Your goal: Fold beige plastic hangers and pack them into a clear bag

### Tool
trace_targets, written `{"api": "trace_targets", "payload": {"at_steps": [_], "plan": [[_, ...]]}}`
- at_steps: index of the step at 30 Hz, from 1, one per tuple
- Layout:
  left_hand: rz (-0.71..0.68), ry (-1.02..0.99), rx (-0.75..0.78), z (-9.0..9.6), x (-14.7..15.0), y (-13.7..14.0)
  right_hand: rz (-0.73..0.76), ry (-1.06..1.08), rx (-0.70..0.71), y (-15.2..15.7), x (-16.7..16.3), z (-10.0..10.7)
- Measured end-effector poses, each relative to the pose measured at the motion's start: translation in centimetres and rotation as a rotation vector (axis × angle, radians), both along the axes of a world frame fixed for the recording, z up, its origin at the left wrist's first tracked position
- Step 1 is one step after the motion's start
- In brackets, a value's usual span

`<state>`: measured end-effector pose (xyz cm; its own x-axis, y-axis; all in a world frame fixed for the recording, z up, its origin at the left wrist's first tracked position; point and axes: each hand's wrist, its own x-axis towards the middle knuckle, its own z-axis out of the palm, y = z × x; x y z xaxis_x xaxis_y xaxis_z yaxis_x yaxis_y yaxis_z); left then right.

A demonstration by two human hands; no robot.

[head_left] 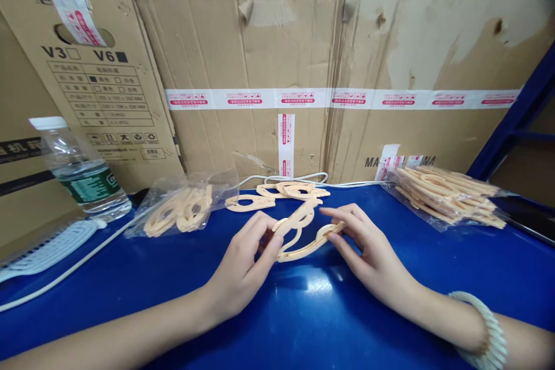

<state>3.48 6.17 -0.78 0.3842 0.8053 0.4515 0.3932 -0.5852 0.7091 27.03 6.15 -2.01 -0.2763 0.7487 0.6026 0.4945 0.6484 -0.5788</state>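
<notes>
A peach-coloured folding clothes hanger (299, 251) is held up over the blue table, its two curved arms partly spread. My left hand (245, 260) pinches it at the left end, where the arms come together. The thumb and a finger of my right hand (368, 248) are closed on the tip of the lower arm, while the other fingers stretch near the upper arm. Behind my hands, several similar hangers (250, 202) lie loose on the table.
At the left are a clear bag of hangers (191, 208), a water bottle (89, 176), a light-blue hairbrush (52, 248) and a white cable (65, 282). Another bagged stack of hangers (446, 193) lies at right, near a dark flat device (533, 222). Cardboard (243, 144) stands behind the blue table (277, 324).
</notes>
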Motion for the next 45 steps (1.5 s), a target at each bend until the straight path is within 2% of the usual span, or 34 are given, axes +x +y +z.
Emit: {"api": "trace_targets", "payload": {"at_steps": [3,6,13,18,21,26,28,30,35,37,40,45], "plan": [[0.036,-0.108,-0.091,0.0,0.0,0.1,0.007,-0.011,-0.068,0.2,0.1,0.1],[0.049,-0.175,-0.097,0.1,-0.1,0.1,0.016,0.044,-0.134,0.5,0.1,0.1],[0.065,-0.215,-0.090,0.1,-0.3,0.2,-0.034,0.309,-0.347,1.1,0.0,-0.1],[0.033,-0.202,-0.146,0.2,-0.3,0.2,0.067,0.542,-0.504,1.3,-0.1,0.0],[-0.024,-0.171,-0.166,0.4,-0.3,0.2,0.162,0.554,-0.581,1.1,-0.5,0.1],[-0.240,-0.068,-0.133,1.0,-0.3,0.1,0.208,0.506,-0.611,0.8,-0.7,0.4],[-0.320,-0.024,-0.113,1.1,-0.3,0.1,0.193,0.506,-0.601,0.8,-0.6,0.5],[-0.348,-0.037,-0.156,1.1,-0.3,0.3,0.186,0.495,-0.574,0.7,-0.5,0.6],[-0.313,-0.218,-0.511,0.4,0.0,1.0,0.190,0.360,-0.388,0.1,-0.6,0.6],[-0.311,-0.190,-0.575,0.2,0.3,1.0,0.241,0.313,-0.297,-0.3,-0.7,0.7],[-0.317,-0.050,-0.523,0.0,0.6,0.7,0.291,0.198,-0.141,-0.8,-0.9,0.8],[-0.310,0.074,-0.385,-0.3,0.4,0.5,0.240,-0.017,0.116,-1.1,-0.6,0.6]]}}
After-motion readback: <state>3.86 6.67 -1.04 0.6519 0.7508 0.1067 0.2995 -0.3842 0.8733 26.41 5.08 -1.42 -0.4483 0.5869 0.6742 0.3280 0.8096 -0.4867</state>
